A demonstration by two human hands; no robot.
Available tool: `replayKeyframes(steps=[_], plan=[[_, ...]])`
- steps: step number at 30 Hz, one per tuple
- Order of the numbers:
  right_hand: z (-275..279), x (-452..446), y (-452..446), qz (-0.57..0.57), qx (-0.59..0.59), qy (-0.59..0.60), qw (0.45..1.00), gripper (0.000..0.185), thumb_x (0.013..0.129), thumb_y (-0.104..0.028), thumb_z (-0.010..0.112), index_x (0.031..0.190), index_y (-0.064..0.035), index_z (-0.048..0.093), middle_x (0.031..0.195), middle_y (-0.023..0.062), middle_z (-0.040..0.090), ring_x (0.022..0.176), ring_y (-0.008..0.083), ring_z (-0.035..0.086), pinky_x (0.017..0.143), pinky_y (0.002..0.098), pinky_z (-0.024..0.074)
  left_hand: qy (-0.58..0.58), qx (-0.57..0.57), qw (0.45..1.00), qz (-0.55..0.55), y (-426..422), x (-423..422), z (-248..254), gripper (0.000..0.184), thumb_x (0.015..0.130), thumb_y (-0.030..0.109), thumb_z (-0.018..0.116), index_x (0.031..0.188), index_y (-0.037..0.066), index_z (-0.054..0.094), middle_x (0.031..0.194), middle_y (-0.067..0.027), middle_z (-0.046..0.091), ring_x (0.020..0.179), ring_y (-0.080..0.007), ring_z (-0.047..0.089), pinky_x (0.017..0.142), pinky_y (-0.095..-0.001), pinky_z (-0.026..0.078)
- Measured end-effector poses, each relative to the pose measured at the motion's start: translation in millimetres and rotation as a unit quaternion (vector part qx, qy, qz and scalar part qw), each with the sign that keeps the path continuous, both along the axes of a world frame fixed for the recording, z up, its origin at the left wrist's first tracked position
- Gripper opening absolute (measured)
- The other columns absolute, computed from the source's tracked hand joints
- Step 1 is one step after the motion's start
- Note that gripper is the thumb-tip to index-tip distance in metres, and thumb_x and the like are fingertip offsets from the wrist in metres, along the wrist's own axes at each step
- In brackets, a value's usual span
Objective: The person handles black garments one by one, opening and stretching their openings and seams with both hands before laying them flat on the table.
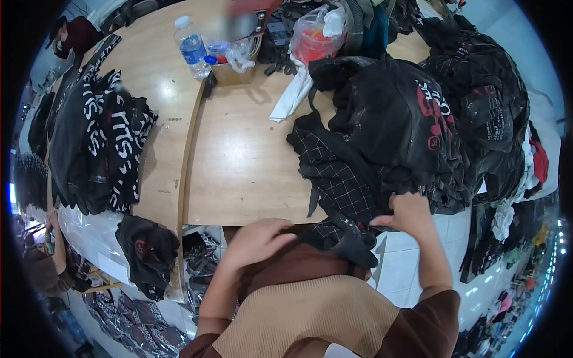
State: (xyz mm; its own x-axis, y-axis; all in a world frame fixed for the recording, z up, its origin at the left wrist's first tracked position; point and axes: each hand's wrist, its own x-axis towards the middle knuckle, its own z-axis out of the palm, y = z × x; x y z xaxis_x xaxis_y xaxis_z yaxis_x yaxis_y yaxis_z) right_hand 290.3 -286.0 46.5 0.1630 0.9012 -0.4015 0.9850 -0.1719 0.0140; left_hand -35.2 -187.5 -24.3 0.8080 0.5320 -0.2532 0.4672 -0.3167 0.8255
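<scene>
A black garment with a white grid pattern (337, 170) hangs over the table's front edge toward my lap. My left hand (253, 243) is just left of its lower end, palm down, with fingers stretched out and thumb apart. At the front of the black garment heap, my right hand (413, 216) has its fingers curled against the cloth and its thumb pointing left; the fingertips are partly hidden. Behind it lies a heaped black garment with red and white print (394, 113).
The wooden table (239, 173) has a raised strip (188, 149) on its left. Stacked black printed garments (101, 143) lie far left, another dark bundle (149, 250) nearer. Behind are a water bottle (192, 51), a small box (234, 74) and a red plastic bag (313, 42). More garments (483, 113) stand right.
</scene>
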Motion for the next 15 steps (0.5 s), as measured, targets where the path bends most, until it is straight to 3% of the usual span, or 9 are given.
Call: replayKeyframes(steps=[4, 6, 7, 9, 10, 11, 12, 13, 15], plan=[[-39.2, -15.2, -15.9, -0.069, 0.085, -0.043, 0.993, 0.056, 0.067, -0.061, 0.069, 0.071, -0.0053, 0.068, 0.063, 0.0163, 0.064, 0.063, 0.0351, 0.065, 0.059, 0.0419, 0.0513, 0.004, 0.031, 0.997, -0.063, -45.6, 63.9, -43.9, 0.041, 0.089, 0.037, 0.055, 0.113, 0.004, 0.059, 0.104, -0.0175, 0.064, 0.094, -0.0351, 0.061, 0.081, -0.0417, 0.049], [-44.6, -10.7, -8.5, -0.087, 0.091, -0.007, 0.992, 0.048, 0.072, -0.055, 0.068, 0.069, -0.0071, 0.067, 0.062, 0.0156, 0.063, 0.061, 0.0347, 0.064, 0.057, 0.042, 0.0504, 0.025, 0.062, 0.996, -0.063, -53.1, 82.7, -52.4, 0.039, 0.09, 0.037, 0.056, 0.112, 0.004, 0.059, 0.099, -0.0183, 0.064, 0.091, -0.0357, 0.061, 0.077, -0.0418, 0.049], [-45.8, -6.8, -5.9, -0.093, 0.094, 0.01, 0.991, 0.045, 0.074, -0.053, 0.068, 0.069, -0.008, 0.067, 0.061, 0.0153, 0.063, 0.06, 0.0344, 0.064, 0.056, 0.0421, 0.05, 0.003, -0.011, 0.994, -0.111, -35.2, 85.5, -45.1, 0.033, 0.092, 0.031, 0.056, 0.112, 0.005, 0.059, 0.099, -0.0167, 0.064, 0.088, -0.0297, 0.063, 0.073, -0.0381, 0.049], [-43.2, -1.0, -1.9, -0.102, 0.15, 0.059, 0.982, 0.035, 0.082, -0.042, 0.065, 0.07, -0.009, 0.066, 0.061, 0.0133, 0.062, 0.059, 0.0339, 0.063, 0.053, 0.0406, 0.0481, -0.077, -0.237, 0.968, -0.037, -19.9, 71.9, -18.0, 0.026, 0.092, 0.022, 0.058, 0.112, 0.006, 0.059, 0.102, -0.0114, 0.064, 0.088, -0.0218, 0.063, 0.071, -0.0334, 0.049], [-40.8, -1.4, 1.6, -0.118, 0.176, 0.082, 0.974, 0.034, 0.083, -0.04, 0.065, 0.07, -0.0086, 0.066, 0.06, 0.0127, 0.062, 0.059, 0.0336, 0.063, 0.053, 0.0396, 0.0479, -0.139, -0.275, 0.95, 0.049, -15.1, 62.4, -14.3, 0.028, 0.094, 0.021, 0.054, 0.117, 0.005, 0.057, 0.104, -0.0104, 0.064, 0.091, -0.0204, 0.063, 0.076, -0.0319, 0.049], [-36.8, -3.4, 5.4, -0.132, 0.201, 0.106, 0.965, 0.033, 0.084, -0.038, 0.064, 0.07, -0.0083, 0.066, 0.06, 0.0121, 0.062, 0.059, 0.0333, 0.063, 0.053, 0.0386, 0.0476, -0.198, -0.31, 0.92, 0.137, -12.0, 51.1, -11.6, 0.03, 0.097, 0.019, 0.05, 0.122, 0.004, 0.056, 0.106, -0.0093, 0.064, 0.094, -0.019, 0.062, 0.081, -0.0305, 0.049], [-20.0, -9.9, 13.0, -0.168, 0.194, 0.176, 0.95, 0.028, 0.087, -0.031, 0.063, 0.076, -0.0053, 0.066, 0.059, 0.011, 0.062, 0.057, 0.0302, 0.062, 0.052, 0.0363, 0.0469, -0.289, -0.354, 0.854, 0.25, -7.7, 39.5, -7.1, 0.031, 0.097, 0.019, 0.048, 0.124, 0.003, 0.053, 0.109, -0.0083, 0.063, 0.096, -0.0201, 0.061, 0.085, -0.0318, 0.049], [-20.9, -11.4, 16.2, -0.173, 0.219, 0.224, 0.934, 0.026, 0.087, -0.029, 0.063, 0.078, -0.0048, 0.065, 0.06, 0.0106, 0.062, 0.056, 0.029, 0.062, 0.052, 0.0357, 0.0467, -0.375, -0.384, 0.765, 0.355, -0.6, 28.0, -2.7, 0.033, 0.098, 0.018, 0.046, 0.127, 0.002, 0.051, 0.111, -0.0073, 0.062, 0.099, -0.0213, 0.061, 0.088, -0.0332, 0.048], [-23.9, -15.3, 19.9, -0.184, 0.263, 0.323, 0.89, 0.023, 0.087, -0.026, 0.063, 0.083, -0.0037, 0.064, 0.063, 0.0098, 0.063, 0.055, 0.0267, 0.061, 0.052, 0.0344, 0.0462, -0.508, -0.39, 0.618, 0.457, 22.9, 0.3, 4.7, 0.035, 0.098, 0.019, 0.045, 0.129, 0.003, 0.048, 0.117, -0.0111, 0.059, 0.105, -0.022, 0.06, 0.092, -0.0349, 0.048]])
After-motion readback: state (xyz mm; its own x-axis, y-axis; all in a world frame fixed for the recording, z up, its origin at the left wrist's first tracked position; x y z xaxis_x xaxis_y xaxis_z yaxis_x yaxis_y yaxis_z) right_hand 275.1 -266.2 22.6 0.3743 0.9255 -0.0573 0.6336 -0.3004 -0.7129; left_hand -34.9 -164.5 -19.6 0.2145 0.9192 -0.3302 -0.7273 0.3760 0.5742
